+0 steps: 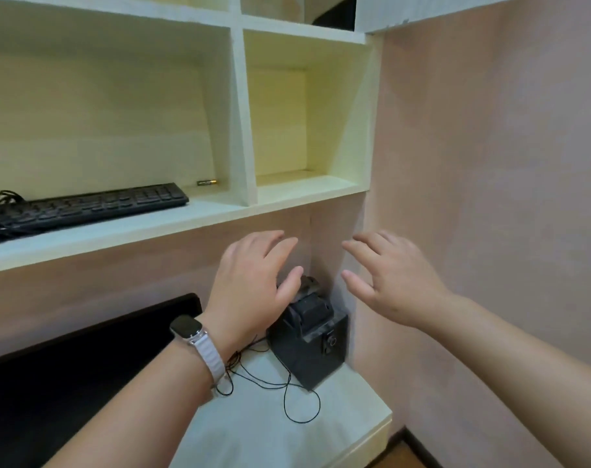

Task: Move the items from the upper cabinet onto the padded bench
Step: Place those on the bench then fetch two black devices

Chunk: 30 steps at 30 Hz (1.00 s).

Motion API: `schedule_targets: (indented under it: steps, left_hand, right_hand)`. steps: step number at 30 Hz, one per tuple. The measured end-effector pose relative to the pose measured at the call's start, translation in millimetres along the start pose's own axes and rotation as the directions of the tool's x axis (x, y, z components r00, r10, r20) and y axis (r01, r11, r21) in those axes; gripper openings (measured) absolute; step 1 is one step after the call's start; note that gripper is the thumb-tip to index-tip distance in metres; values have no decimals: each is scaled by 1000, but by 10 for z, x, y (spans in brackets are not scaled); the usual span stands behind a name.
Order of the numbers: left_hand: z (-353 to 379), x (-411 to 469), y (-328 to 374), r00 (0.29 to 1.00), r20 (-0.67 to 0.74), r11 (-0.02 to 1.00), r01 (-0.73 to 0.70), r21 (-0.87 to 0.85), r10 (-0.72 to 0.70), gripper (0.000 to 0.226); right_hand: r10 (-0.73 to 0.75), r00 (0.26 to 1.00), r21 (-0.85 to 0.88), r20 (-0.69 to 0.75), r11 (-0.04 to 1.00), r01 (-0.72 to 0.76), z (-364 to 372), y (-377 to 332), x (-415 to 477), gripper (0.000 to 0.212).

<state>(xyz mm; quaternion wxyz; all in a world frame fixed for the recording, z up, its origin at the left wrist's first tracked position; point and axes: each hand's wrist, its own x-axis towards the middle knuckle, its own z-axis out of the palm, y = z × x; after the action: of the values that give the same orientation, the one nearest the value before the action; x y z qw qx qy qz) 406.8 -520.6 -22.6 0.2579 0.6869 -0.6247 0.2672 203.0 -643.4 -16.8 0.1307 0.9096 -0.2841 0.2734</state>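
A black keyboard lies on the left shelf of the white cabinet, with a small battery behind its right end. The right cubby is bare. Below, a black boxy device with a thin black cable sits on a pale surface in the corner. My left hand, with a watch on its wrist, hovers open just above and left of the device, thumb near its top. My right hand is open to the device's right, holding nothing.
A pink wall closes in the right side. A dark padded panel fills the lower left. A dark object shows in a top cubby. A strip of wooden floor shows at the bottom right.
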Motion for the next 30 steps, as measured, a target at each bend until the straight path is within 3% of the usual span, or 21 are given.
schedule_targets:
  steps: [4, 9, 18, 21, 24, 27, 30]
  left_hand:
    - [13, 429, 3, 999, -35, 999, -35, 36, 37, 48]
    - [-60, 1159, 83, 970, -230, 995, -62, 79, 79, 44]
    - [-614, 2524, 62, 884, -416, 960, -112, 255, 213, 44]
    - [-860, 2872, -51, 894, -337, 905, -150, 399, 297, 42]
    - [-1117, 3212, -117, 931, -256, 881, -121, 457, 260, 43]
    - [-1291, 3538, -134, 990, -104, 862, -28, 506, 94, 40]
    - [-1395, 3826, -151, 990, 65, 767, 52, 640, -121, 41]
  right_hand:
    - [-11, 996, 27, -91, 1000, 14, -37, 237, 374, 53]
    - [-42, 971, 69, -236, 996, 60, -227, 610, 1014, 55]
    - [-181, 855, 52, -485, 971, 235, -531, 1178, 2129, 56]
    - [-287, 780, -13, -555, 941, 337, -580, 1255, 2501, 54]
    - [-345, 717, -31, -606, 911, 412, -666, 1272, 2831, 52]
    - [-381, 652, -37, -656, 879, 476, -708, 1248, 3070, 51]
    - [-380, 646, -16, -662, 869, 495, -669, 1239, 3231, 51]
